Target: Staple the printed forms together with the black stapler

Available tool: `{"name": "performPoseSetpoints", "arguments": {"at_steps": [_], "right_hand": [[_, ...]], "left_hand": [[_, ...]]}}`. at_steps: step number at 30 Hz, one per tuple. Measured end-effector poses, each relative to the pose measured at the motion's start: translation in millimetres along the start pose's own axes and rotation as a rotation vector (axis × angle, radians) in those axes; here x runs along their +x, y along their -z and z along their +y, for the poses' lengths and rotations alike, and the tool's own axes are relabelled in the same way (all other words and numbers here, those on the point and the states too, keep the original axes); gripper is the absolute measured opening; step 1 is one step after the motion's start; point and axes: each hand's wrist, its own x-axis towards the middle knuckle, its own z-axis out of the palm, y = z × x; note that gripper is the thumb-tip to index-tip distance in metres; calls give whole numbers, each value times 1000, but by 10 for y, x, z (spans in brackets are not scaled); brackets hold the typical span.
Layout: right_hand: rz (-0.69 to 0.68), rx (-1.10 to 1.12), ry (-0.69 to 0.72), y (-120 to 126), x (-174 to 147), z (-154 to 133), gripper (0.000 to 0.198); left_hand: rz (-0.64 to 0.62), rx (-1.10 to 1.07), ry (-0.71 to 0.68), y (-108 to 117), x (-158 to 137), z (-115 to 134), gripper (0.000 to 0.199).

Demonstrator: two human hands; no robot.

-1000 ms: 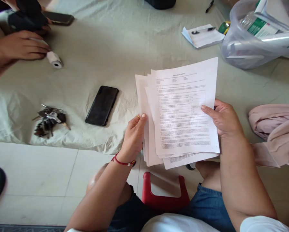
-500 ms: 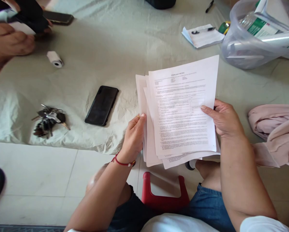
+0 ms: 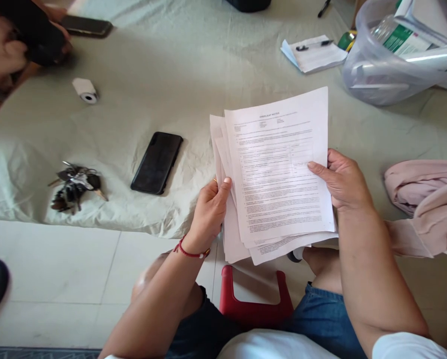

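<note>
Several loose sheets of printed paper [image 3: 277,184] are held up over the near edge of the covered table, fanned unevenly. The top sheet carries dense small text and a ruled box. My left hand [image 3: 210,207] pinches the left edges of the sheets, its thumb on top. On the opposite side, my right hand [image 3: 345,179] grips the right edge, its thumb lying over the top sheet and its fingers behind the paper. To the left of the papers a black phone [image 3: 157,163] lies on the cloth.
A bunch of keys [image 3: 77,184] and a small paper roll [image 3: 84,90] lie at left. Another person's hands [image 3: 6,47] hold a dark object near a second phone [image 3: 86,26]. At right are a notepad with a pen [image 3: 315,54], a plastic tub [image 3: 376,75] and pink cloth [image 3: 425,194].
The top sheet has slid slightly left, and my right hand has moved a little left with it. My left thumb now rests further over the sheets. The other person's hands have shifted.
</note>
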Motion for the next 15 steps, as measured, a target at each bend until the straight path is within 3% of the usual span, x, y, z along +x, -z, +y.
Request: {"name": "performPoseSetpoints", "arguments": {"at_steps": [8,15], "right_hand": [[80,-11,5,-21,70,67,54],[177,-130,80,12,90,59,46]], "left_hand": [[56,-65,24,23,-10,0,51],[131,-106,84,31,-36,6,40]]}}
